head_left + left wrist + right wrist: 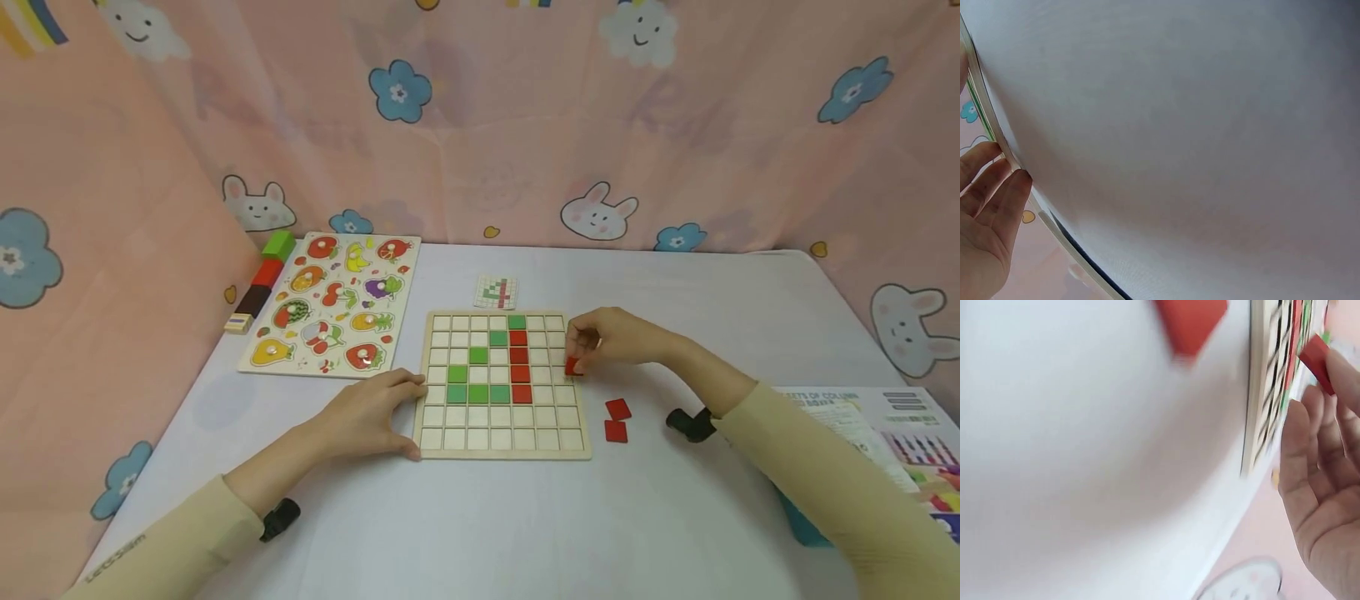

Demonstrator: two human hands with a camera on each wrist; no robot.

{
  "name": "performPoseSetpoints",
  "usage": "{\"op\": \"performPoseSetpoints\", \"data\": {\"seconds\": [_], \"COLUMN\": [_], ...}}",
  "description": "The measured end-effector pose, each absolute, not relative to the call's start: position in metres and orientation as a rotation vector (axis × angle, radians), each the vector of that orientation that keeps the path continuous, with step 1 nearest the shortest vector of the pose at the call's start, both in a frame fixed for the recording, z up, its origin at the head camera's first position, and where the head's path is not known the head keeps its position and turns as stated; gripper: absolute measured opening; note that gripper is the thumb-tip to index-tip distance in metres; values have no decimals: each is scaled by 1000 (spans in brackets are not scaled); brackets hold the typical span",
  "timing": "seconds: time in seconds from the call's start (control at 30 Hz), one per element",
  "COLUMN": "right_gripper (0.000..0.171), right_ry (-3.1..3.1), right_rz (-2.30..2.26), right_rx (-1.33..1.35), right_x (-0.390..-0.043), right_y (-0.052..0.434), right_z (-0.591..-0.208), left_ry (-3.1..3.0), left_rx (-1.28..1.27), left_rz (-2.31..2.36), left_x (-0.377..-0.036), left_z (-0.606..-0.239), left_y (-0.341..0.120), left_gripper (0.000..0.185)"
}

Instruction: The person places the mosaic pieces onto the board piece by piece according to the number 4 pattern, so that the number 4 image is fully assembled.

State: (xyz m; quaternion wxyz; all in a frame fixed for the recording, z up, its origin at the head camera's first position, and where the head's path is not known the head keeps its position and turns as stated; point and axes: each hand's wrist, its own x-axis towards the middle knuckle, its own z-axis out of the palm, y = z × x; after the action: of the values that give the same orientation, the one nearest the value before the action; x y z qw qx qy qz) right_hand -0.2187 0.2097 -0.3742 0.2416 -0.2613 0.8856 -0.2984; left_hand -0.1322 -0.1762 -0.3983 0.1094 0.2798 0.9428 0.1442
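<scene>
A wooden grid board [505,455] lies on the white table, with green tiles [477,393] and a column of red tiles [519,356] set in its cells. My left hand [367,417] rests against the board's left edge, fingers and thumb touching the rim; the left wrist view shows fingertips [1021,176] on that edge. At the right edge my right hand [618,337] pinches a red tile [1317,359] between thumb and fingers, just above the board. Two loose red tiles [617,431] lie on the table to the right of the board.
Behind the board lies a small pattern card [496,292]. A fruit peg puzzle [247,363] sits at the left, beside a row of coloured blocks [266,272]. At the right, a printed box [911,408] is partly covered by the right sleeve.
</scene>
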Motion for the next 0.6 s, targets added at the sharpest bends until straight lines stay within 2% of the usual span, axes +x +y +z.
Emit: {"op": "performPoseSetpoints", "data": {"seconds": [0.23, 0.6], "right_gripper": [10, 8], "right_ry": [2306, 2370], "right_rz": [-964, -863], "right_rx": [-671, -821], "right_x": [-197, -174], "right_y": [170, 138], "right_z": [-382, -384], "left_ry": [2773, 2772], "left_rx": [829, 818], "left_rz": [420, 413], "left_x": [-132, -133], "left_z": [-398, -397], "left_y": [-177, -175], "left_gripper": [86, 85]}}
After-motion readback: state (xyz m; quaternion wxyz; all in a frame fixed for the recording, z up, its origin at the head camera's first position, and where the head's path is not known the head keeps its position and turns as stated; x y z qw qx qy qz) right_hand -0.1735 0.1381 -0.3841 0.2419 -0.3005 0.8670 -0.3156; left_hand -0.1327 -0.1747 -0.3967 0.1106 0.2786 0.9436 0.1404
